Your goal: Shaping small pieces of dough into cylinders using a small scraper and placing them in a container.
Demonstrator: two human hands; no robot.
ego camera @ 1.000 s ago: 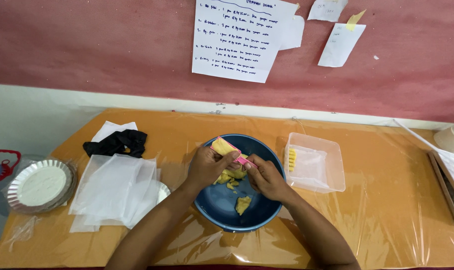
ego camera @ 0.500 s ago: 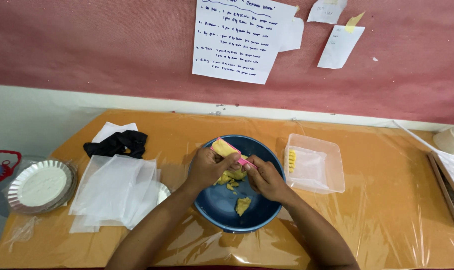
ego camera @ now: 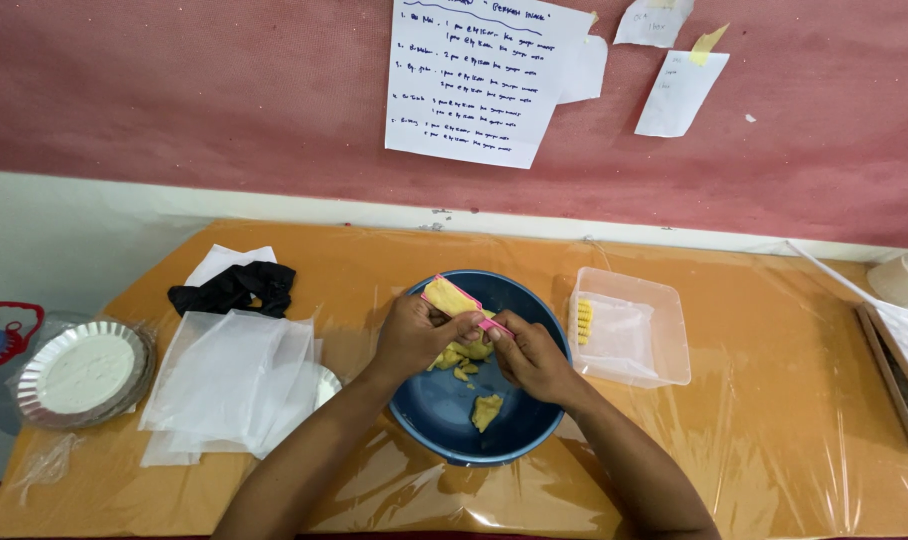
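Both hands are working over the blue bowl (ego camera: 444, 420): left hand (ego camera: 414, 335) is gripping yellow dough (ego camera: 444, 296), right hand (ego camera: 531, 355) is pinching a pink scraper (ego camera: 486, 320).

my bowl (ego camera: 429, 420): dark blue | dough (ego camera: 446, 295): pale yellow | scraper (ego camera: 474, 308): pink | tabletop (ego camera: 774, 400): orange under clear film | tub (ego camera: 664, 345): clear | cloth (ego camera: 236, 287): black | foil pans (ego camera: 79, 372): silver | wall (ego camera: 174, 90): mottled red | notes (ego camera: 474, 75): white
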